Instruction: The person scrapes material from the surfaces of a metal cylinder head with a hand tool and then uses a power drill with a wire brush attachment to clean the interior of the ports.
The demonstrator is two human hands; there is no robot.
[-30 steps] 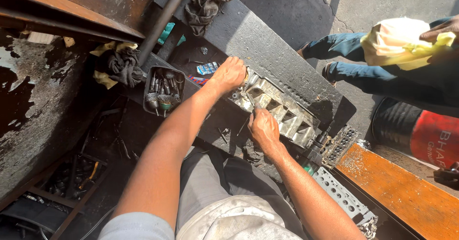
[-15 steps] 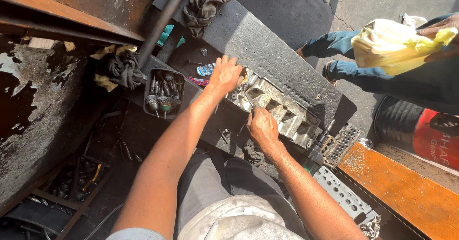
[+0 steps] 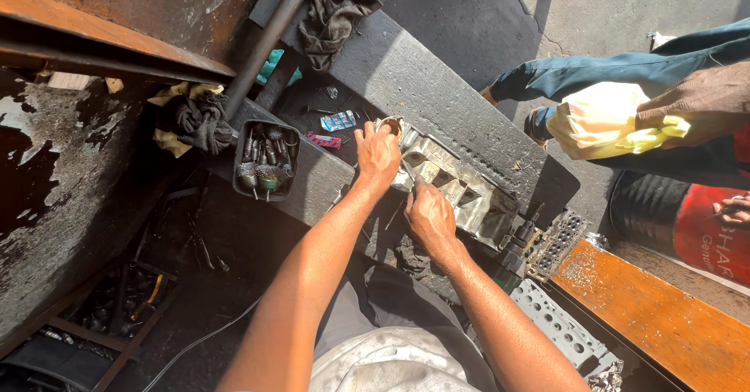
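A grey metal engine cylinder head lies along a dark, greasy bench. My left hand rests on its left end, fingers pressing on the casting by a round port. My right hand is closed around a small tool whose tip touches the near side of the cylinder head; the tool is mostly hidden by my fingers.
A black tray of wire brushes and bits sits left of my hands. Dark rags lie nearby. Another perforated metal part and an orange beam are at right. Another person holds a yellow cloth beside a red drum.
My hands stay on the cylinder head with only slight shifts. The other person's yellow cloth has moved lower and to the left in view.
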